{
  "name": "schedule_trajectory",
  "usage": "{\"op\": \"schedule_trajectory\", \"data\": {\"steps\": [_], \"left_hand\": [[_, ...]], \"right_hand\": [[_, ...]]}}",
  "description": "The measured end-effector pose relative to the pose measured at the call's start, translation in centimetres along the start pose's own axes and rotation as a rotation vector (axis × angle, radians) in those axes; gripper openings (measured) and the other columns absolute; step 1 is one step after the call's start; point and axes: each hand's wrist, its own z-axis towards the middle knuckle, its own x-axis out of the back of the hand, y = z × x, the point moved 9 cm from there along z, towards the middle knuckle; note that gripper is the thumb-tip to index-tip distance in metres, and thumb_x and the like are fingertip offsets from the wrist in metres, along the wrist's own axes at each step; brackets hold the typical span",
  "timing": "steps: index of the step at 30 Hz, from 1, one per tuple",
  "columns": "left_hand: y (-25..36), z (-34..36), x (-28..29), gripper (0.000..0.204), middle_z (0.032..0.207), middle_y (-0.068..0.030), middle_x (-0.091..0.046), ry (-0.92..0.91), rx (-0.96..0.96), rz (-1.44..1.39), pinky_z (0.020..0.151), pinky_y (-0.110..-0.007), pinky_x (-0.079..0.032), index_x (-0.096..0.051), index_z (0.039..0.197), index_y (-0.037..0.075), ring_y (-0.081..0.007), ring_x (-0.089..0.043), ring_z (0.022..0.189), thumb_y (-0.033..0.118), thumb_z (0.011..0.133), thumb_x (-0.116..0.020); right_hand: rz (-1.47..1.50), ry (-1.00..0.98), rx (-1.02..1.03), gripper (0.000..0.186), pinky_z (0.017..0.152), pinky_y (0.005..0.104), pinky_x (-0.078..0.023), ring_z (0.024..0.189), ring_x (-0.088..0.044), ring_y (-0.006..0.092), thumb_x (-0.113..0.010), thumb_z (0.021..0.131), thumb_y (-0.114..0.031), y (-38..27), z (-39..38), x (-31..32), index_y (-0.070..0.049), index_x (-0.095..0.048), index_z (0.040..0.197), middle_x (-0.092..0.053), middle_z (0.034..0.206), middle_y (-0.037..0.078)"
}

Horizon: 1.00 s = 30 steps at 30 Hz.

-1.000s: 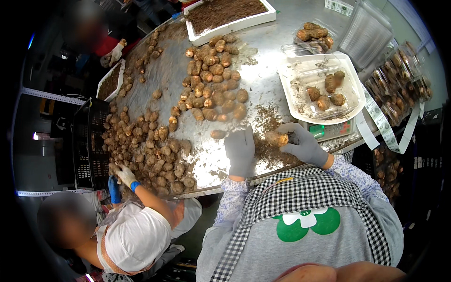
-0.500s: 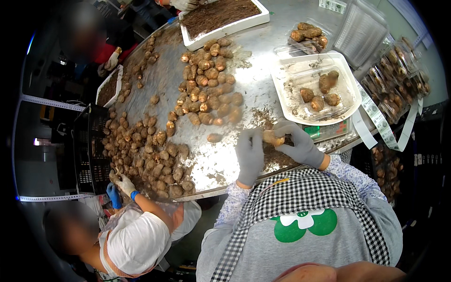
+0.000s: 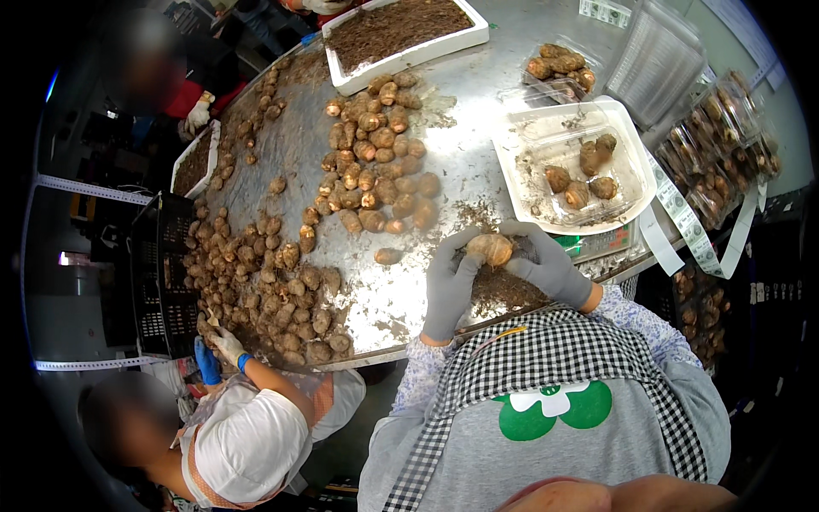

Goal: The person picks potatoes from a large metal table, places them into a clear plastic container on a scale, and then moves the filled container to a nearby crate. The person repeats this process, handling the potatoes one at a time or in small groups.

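Here, just above the near edge of the metal worktop (image 3: 478,94), the person's left hand (image 3: 450,283) and right hand (image 3: 548,268), both in grey gloves, hold one brown tuber (image 3: 490,249) between them. The left fingers close on its left end, and the right fingers grip it from the other side. Dark crumbs of soil (image 3: 503,294) lie on the metal beneath. A single loose tuber (image 3: 387,256) rests to the left of the hands, near a cluster of tubers (image 3: 375,162); a larger heap (image 3: 264,264) spreads farther left, where a co-worker's gloved hand (image 3: 229,346) reaches its edge. Ahead and to the right, a white tray (image 3: 510,175) sits on a scale (image 3: 589,246), carrying a clear plastic container (image 3: 627,192) with several tubers inside. Behind it stand stacked clear containers (image 3: 655,68).
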Motion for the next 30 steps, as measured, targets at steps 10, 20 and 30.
{"op": "schedule_trajectory", "data": {"steps": [10,20,30], "left_hand": [[1.3,-0.5,1.1,0.035,0.125,-0.0152,-0.061,0.008,-0.244,0.051,0.098,-0.033,-0.049,-0.052,0.13,-0.003,-0.0213,-0.06,0.112,-0.002,0.095,-0.054],[4.2,-0.5,0.3,0.026,0.1,-0.0119,-0.069,0.112,-0.381,0.39,0.079,-0.029,-0.053,-0.064,0.116,0.0,-0.0188,-0.065,0.084,-0.004,0.093,-0.051],[3.2,1.4,1.2,0.023,0.104,-0.0087,-0.063,0.17,-0.246,0.237,0.078,-0.029,-0.05,-0.062,0.115,0.0,-0.0152,-0.06,0.085,0.005,0.093,-0.061]], "right_hand": [[-0.379,-0.038,-0.034,0.045,0.085,0.0326,-0.053,0.095,-0.065,0.0207,-0.063,0.093,-0.016,1.7,0.5,-0.3,-0.004,-0.051,0.135,-0.065,0.116,0.011],[-0.037,-0.171,-0.135,0.049,0.088,0.0313,-0.053,0.103,-0.065,0.0184,-0.062,0.096,-0.021,-1.1,0.7,-1.6,0.001,-0.048,0.138,-0.065,0.118,0.015],[0.697,-0.276,-0.287,0.044,0.079,0.0304,-0.055,0.089,-0.065,0.0174,-0.049,0.103,-0.027,2.2,-0.2,-2.2,0.002,-0.048,0.136,-0.066,0.108,0.012]]}}
